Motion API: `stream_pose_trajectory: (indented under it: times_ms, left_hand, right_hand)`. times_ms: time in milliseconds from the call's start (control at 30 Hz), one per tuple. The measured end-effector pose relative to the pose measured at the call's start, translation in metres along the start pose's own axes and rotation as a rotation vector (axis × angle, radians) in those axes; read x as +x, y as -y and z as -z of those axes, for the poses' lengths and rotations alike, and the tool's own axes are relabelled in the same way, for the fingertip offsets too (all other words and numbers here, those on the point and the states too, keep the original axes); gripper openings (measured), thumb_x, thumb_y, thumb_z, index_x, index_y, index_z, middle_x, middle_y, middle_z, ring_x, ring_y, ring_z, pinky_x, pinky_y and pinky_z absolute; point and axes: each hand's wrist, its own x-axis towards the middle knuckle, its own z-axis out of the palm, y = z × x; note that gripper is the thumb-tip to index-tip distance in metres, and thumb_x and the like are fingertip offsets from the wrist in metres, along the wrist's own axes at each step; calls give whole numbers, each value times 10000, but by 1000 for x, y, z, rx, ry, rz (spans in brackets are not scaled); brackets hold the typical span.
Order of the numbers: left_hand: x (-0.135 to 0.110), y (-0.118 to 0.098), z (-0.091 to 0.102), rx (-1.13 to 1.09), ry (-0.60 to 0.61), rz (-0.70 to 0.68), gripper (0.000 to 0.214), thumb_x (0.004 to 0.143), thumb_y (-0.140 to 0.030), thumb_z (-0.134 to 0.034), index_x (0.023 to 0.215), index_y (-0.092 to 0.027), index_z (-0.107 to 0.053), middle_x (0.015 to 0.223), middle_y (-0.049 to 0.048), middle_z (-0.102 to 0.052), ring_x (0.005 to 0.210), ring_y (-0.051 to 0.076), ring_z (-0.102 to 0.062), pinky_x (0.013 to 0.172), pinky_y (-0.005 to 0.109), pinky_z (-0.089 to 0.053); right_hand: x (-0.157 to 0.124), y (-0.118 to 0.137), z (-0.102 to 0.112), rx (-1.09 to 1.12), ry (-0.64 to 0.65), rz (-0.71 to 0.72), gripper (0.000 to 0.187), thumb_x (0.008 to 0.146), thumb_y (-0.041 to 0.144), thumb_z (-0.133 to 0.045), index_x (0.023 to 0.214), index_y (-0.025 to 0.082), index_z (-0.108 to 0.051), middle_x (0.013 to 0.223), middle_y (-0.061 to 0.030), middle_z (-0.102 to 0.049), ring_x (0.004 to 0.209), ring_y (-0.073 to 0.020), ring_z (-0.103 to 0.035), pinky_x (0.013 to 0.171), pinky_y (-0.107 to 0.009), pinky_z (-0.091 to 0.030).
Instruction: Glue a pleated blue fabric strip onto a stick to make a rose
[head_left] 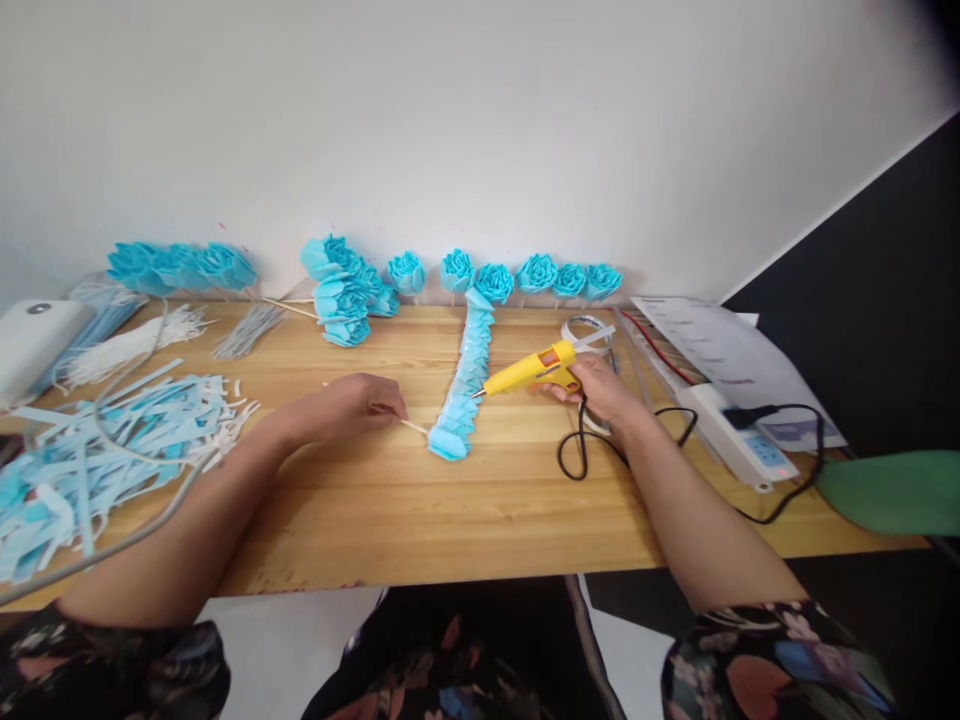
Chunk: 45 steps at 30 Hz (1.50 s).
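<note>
My right hand (pixel 596 388) is wrapped round a yellow hot glue gun (pixel 529 370), whose metal tip points left at a long row of overlapping blue crepe-paper petals (pixel 469 365). A white glue stick pokes out of the gun's back. Left of the row, my left hand (pixel 367 402) pinches a thin wooden stick (pixel 414 427). The stick's right end reaches the nearest blue petal (pixel 450 443); whether the two are joined I cannot tell. Just past the far end of the row stands a blue paper rose (pixel 495 283).
Finished blue roses (pixel 187 267) line the wall, with a cluster of blue flowers (pixel 345 295) left of centre. Cut paper strips (pixel 142 440) lie at left under a pale cable. At right are a tape roll (pixel 589 330), a power strip (pixel 739 435) and the gun's black cord (pixel 574 455).
</note>
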Motion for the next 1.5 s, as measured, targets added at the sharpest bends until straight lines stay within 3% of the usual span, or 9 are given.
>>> stream_pose_trajectory:
  times_ms: [367,533,833,1000,1233,1400,1500]
  left_hand:
    - [1,-5,2,38,-17,-57,228,927,-178,-490,867,-142,-707,858,74,-656,770,146,-593,683,227,-428]
    - [1,-3,0,18,-28,-59,232,924,-165,-484,877,-141,-710,865,76,-646,777,148,-585,702,233,-434]
    - [2,0,-1,-8,-21,-45,235,939,-195,-484,886,-146,-708,881,76,-667,796,148,-604,715,232,-446]
    - [2,1,-1,-9,-20,-42,224,936,-196,-494,885,-148,-707,886,71,-672,798,150,-609,711,232,-445]
    - [0,5,-4,-28,-39,-52,212,930,-168,-508,906,-138,-716,871,60,-665,785,139,-601,710,220,-436]
    - [0,9,-5,-46,-50,-47,186,907,-145,-532,896,-152,-717,873,53,-675,791,143,-618,714,221,-441]
    - [0,11,-6,-47,-58,-42,182,905,-148,-537,901,-159,-719,878,51,-680,791,143,-622,710,221,-440]
  right_hand:
    - [-6,18,-11,-123,79,-8,403,794,493,-559,590,149,-611,497,-8,-557,389,-63,-350,389,-206,-210]
    - [-6,15,-12,-128,95,-9,397,792,501,-570,637,144,-645,521,-6,-569,405,-64,-370,395,-196,-227]
    - [-8,23,-18,-131,63,-47,395,761,504,-584,591,148,-607,507,-4,-556,400,-58,-377,394,-195,-229]
    - [-5,22,-21,-143,47,-111,400,692,528,-646,571,149,-597,525,-8,-573,439,-71,-446,404,-185,-252]
    - [-6,14,-13,-58,48,-20,402,806,511,-561,682,140,-656,507,-5,-543,429,-78,-399,398,-204,-221]
    - [-5,16,-18,-179,86,-66,414,769,540,-601,634,149,-629,529,-14,-567,442,-86,-429,406,-208,-241]
    - [-5,20,-19,-239,109,-26,443,786,560,-574,603,159,-611,520,-13,-560,452,-98,-445,436,-228,-310]
